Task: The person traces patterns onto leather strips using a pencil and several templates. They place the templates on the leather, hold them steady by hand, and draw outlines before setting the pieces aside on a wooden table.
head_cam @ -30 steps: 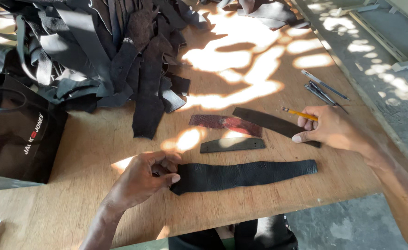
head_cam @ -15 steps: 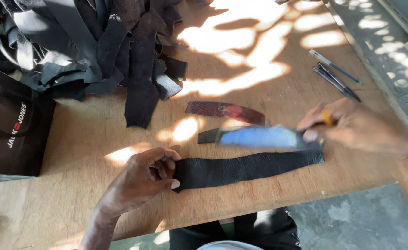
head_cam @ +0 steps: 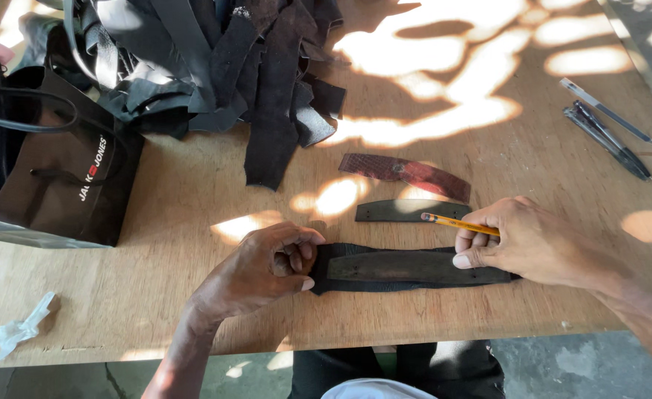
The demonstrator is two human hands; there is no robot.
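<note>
The left hand (head_cam: 267, 264) is curled up, fingers tucked in, knuckles pressing down on the left end of a long black strip (head_cam: 407, 282) that lies flat on the wood table (head_cam: 193, 295), near the front edge. The strip looks soft & a bit rough, like leather. On top of it sits a thinner, stiffer dark pattern piece (head_cam: 407, 266) w/ straight sides.

The right hand (head_cam: 522, 240) pinches a yellow pencil (head_cam: 459, 224) btwn thumb & fingers, tip pointing left. Its thumb pushes down on the right end of the pattern piece.

Just behind the pencil lies a curved dark piece (head_cam: 407, 210), flat & smooth. Behind that, a reddish piece (head_cam: 407, 171) w/ a bumpy, scaly look. Far right: two dark pens (head_cam: 607, 129), thin & shiny. At the back is a big floppy pile of black scraps (head_cam: 215, 66). Left side has a black paper bag (head_cam: 52, 177) w/ cord handles. A crumpled pale wrapper (head_cam: 23, 329) is at the front left.
</note>
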